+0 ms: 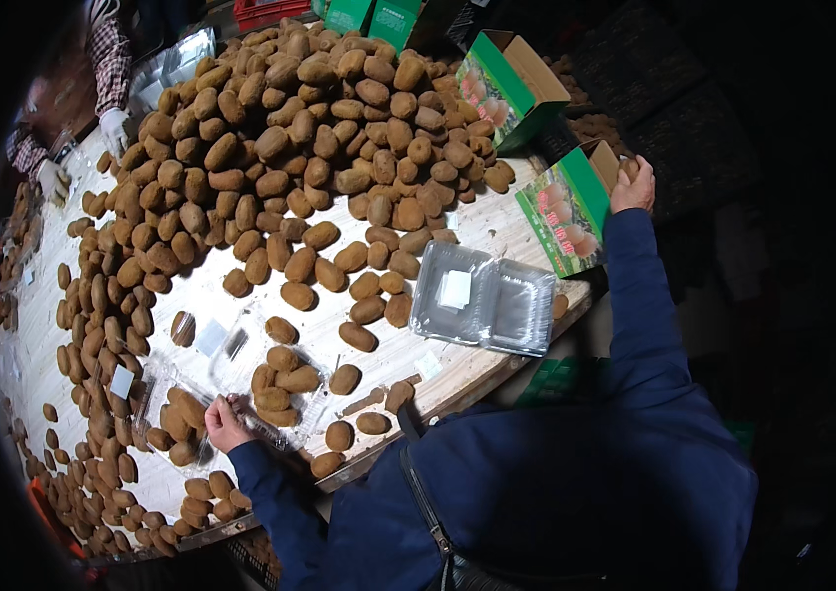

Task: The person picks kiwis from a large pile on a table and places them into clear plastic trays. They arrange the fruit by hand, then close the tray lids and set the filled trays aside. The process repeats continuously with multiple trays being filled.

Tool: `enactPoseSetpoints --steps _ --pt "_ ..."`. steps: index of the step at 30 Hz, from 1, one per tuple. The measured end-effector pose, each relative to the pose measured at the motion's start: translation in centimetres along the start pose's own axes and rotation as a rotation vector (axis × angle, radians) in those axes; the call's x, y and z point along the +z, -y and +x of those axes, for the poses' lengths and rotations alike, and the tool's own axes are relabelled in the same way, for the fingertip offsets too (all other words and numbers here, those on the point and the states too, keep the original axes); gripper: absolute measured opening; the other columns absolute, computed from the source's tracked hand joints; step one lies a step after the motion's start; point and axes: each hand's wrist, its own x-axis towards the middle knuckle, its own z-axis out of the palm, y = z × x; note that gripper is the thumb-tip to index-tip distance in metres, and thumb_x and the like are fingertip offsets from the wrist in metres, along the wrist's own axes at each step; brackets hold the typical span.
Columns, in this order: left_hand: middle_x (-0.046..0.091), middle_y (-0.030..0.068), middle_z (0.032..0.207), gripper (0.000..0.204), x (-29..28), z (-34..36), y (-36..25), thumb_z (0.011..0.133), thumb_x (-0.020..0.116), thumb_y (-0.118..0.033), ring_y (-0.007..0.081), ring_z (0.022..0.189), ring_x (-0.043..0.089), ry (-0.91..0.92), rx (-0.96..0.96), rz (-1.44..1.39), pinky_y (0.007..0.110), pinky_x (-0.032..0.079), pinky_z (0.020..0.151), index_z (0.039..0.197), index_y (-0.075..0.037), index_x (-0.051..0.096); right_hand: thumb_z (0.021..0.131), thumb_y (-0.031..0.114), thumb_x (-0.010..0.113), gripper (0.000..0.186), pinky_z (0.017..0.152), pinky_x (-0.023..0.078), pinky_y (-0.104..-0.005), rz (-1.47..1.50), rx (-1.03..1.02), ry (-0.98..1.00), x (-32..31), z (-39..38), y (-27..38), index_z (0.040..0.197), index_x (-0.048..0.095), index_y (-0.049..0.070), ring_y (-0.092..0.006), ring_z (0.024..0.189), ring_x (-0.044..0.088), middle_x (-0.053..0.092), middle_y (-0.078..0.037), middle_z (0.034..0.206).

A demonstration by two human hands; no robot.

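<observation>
My left hand [226, 426] is at the table's near edge, its fingers pinched on the rim of a clear plastic clamshell box [314, 409]. Several brown kiwifruit [285, 379] lie in this clamshell. Just left of the hand, more kiwifruit [179, 422] sit in clear plastic. My right hand [635, 187] is stretched out to the far right, beside the open top of a green printed carton [564, 217]. Its fingers curl round what looks like a kiwifruit [627, 167], partly hidden by them. An empty clamshell stack [521, 305] lies open in front of the carton, with white labels [453, 290] in it.
A large heap of kiwifruit [280, 148] covers the far side of the white table [477, 379]. Another open green carton [511, 89] stands behind the first. At the far left are a co-worker's white-gloved hands [114, 130] and checked sleeves. Dark crates [635, 59] stand at the right.
</observation>
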Motion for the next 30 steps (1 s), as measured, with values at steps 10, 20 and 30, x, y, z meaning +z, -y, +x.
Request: enactPoseSetpoints --steps 10,20,30 --pt "0.076 0.0070 0.089 0.019 2.2 -2.1 -2.9 0.104 0.071 -0.021 0.0084 0.069 0.063 -0.052 0.002 0.118 0.023 0.047 0.062 0.103 -0.002 0.067 0.098 0.011 0.069 0.017 0.083 0.058 -0.0404 0.520 -0.463 0.280 3.9 -11.1 11.8 0.113 0.072 0.004 -0.0342 0.094 0.072 0.075 -0.016 0.103" --pt "0.076 0.0098 0.091 0.016 1.8 -2.3 -3.0 0.104 0.069 -0.015 0.0124 0.077 0.068 -0.089 0.000 0.153 0.027 0.055 0.073 0.102 0.000 0.068 0.086 0.019 0.083 0.060 0.105 0.048 -0.0486 0.743 -0.882 0.814 7.3 -26.7 27.2 0.140 0.058 0.006 -0.0371 0.123 0.060 0.062 -0.018 0.136" --pt "0.076 0.0078 0.092 0.019 1.9 -2.9 -3.0 0.104 0.070 -0.018 0.0115 0.079 0.068 -0.086 0.022 0.167 0.026 0.055 0.075 0.104 0.001 0.068 0.091 0.041 0.078 0.065 0.088 0.055 -0.0535 0.234 -1.047 0.929 10.9 -29.7 30.9 0.145 0.053 0.014 -0.0402 0.109 0.062 0.060 -0.021 0.116"
